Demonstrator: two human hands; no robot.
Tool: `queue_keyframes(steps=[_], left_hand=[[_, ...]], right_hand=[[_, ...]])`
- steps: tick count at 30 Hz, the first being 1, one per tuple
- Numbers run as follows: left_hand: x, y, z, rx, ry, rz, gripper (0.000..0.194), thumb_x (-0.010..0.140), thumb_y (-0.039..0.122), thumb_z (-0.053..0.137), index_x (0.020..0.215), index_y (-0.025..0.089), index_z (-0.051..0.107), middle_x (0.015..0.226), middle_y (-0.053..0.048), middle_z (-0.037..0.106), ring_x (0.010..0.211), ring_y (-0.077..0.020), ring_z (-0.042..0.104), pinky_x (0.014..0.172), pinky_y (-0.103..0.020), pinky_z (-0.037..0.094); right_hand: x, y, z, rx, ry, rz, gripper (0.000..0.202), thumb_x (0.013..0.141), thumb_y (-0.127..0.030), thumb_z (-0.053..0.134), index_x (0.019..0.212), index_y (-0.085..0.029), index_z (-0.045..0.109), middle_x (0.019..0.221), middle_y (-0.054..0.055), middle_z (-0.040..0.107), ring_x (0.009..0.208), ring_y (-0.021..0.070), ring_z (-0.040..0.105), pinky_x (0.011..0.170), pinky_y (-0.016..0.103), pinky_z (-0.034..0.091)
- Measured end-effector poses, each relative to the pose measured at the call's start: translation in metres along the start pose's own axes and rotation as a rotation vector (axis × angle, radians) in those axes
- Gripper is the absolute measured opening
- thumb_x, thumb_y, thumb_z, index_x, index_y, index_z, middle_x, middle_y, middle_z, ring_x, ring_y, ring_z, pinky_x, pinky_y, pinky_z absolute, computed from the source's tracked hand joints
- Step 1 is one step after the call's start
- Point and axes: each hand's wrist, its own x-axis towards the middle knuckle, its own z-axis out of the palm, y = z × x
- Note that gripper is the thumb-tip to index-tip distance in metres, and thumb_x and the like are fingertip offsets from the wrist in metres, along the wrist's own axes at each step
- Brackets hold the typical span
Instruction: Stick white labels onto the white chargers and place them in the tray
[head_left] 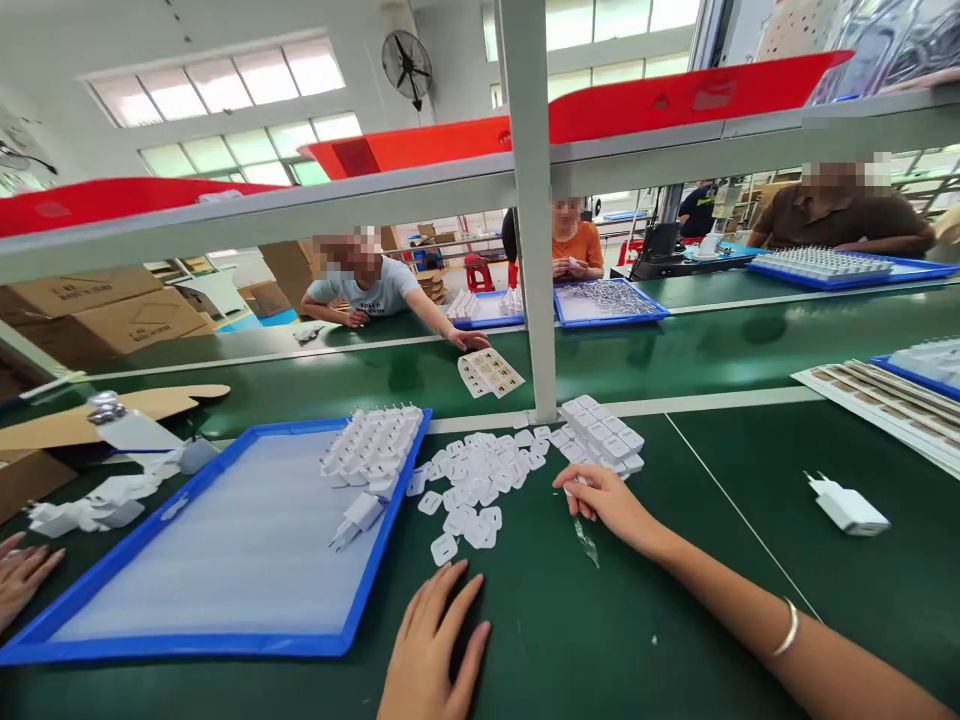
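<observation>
My left hand (pixel 437 640) rests palm down at the front of the green table, fingers apart and holding nothing. Just ahead of its fingertips lies a loose pile of flat white square pieces (pixel 484 468). My right hand (pixel 609 506) pinches a crinkled strip of clear plastic film (pixel 586 545), which hangs down toward the tabletop. Close beyond that hand sit neat stacked white square pieces (pixel 604 432). To the left, a blue-rimmed tray (pixel 247 645) bears rows of white plug chargers (pixel 375 440) and one separate plug charger (pixel 358 520) lying on its side.
A white plug charger (pixel 847 505) lies at the right. A metal post (pixel 534 220) rises behind the pile. Another person's hand (pixel 26 575) is at the left edge. Across the green belt (pixel 637 350), a person's hand (pixel 471 340) reaches to a printed sheet (pixel 491 372).
</observation>
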Motion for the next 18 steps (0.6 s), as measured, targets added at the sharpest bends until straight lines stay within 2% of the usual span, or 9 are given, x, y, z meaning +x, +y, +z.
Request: queue_keyframes(steps=[3, 5, 8, 10, 13, 15, 18], left_hand=[[0.015, 0.006, -0.013, -0.028, -0.072, 0.014, 0.041, 0.093, 0.036, 0.05, 0.133, 0.031, 0.059, 0.14, -0.009, 0.058, 0.125, -0.0314, 0.058, 0.098, -0.049, 0.055], [0.025, 0.004, -0.017, -0.046, -0.124, 0.058, 0.044, 0.093, 0.036, 0.049, 0.136, 0.033, 0.055, 0.142, -0.008, 0.056, 0.127, -0.0304, 0.057, 0.1, -0.049, 0.053], [0.039, -0.006, -0.014, -0.074, -0.157, 0.133, 0.044, 0.092, 0.039, 0.05, 0.136, 0.035, 0.055, 0.14, -0.006, 0.057, 0.125, -0.0297, 0.058, 0.101, -0.049, 0.053], [0.046, -0.012, -0.008, -0.1, -0.109, 0.158, 0.041, 0.091, 0.041, 0.051, 0.131, 0.034, 0.06, 0.135, -0.007, 0.061, 0.12, -0.0299, 0.062, 0.098, -0.047, 0.055], [0.05, -0.021, 0.0, -0.147, 0.054, 0.136, 0.036, 0.089, 0.043, 0.051, 0.119, 0.031, 0.067, 0.125, -0.009, 0.066, 0.11, -0.0304, 0.067, 0.091, -0.045, 0.059], [0.048, -0.026, 0.0, -0.175, 0.134, 0.087, 0.033, 0.089, 0.042, 0.051, 0.113, 0.03, 0.069, 0.121, -0.008, 0.068, 0.105, -0.0297, 0.068, 0.088, -0.044, 0.06], [0.045, -0.029, -0.004, -0.2, 0.172, 0.005, 0.03, 0.089, 0.042, 0.049, 0.106, 0.03, 0.07, 0.112, -0.007, 0.072, 0.097, -0.0278, 0.071, 0.083, -0.041, 0.062]], right_hand=[[0.001, -0.004, -0.004, 0.087, 0.058, 0.0, 0.029, 0.083, -0.036, 0.049, 0.096, -0.016, 0.065, 0.055, -0.003, 0.057, 0.045, 0.0115, 0.048, 0.047, 0.023, 0.038], [0.002, -0.009, -0.011, 0.118, 0.11, -0.027, 0.031, 0.082, -0.036, 0.051, 0.103, -0.018, 0.064, 0.055, -0.004, 0.057, 0.045, 0.0111, 0.048, 0.047, 0.023, 0.04], [0.001, -0.022, -0.029, 0.118, 0.199, -0.095, 0.025, 0.081, -0.036, 0.054, 0.096, -0.02, 0.066, 0.057, -0.004, 0.058, 0.048, 0.0114, 0.049, 0.05, 0.024, 0.042], [-0.003, -0.032, -0.045, 0.094, 0.278, -0.148, 0.021, 0.08, -0.036, 0.055, 0.086, -0.02, 0.067, 0.061, -0.002, 0.06, 0.053, 0.0126, 0.053, 0.055, 0.026, 0.046], [-0.014, -0.039, -0.074, 0.056, 0.424, -0.202, 0.024, 0.082, -0.039, 0.054, 0.087, -0.02, 0.068, 0.069, 0.0, 0.063, 0.061, 0.0144, 0.058, 0.062, 0.029, 0.049], [-0.026, -0.036, -0.094, 0.04, 0.534, -0.208, 0.028, 0.083, -0.042, 0.053, 0.09, -0.019, 0.067, 0.073, 0.002, 0.065, 0.064, 0.0152, 0.059, 0.063, 0.029, 0.05], [-0.041, -0.02, -0.12, 0.021, 0.708, -0.182, 0.029, 0.085, -0.043, 0.055, 0.091, -0.017, 0.065, 0.075, 0.003, 0.065, 0.066, 0.0154, 0.06, 0.062, 0.029, 0.05]])
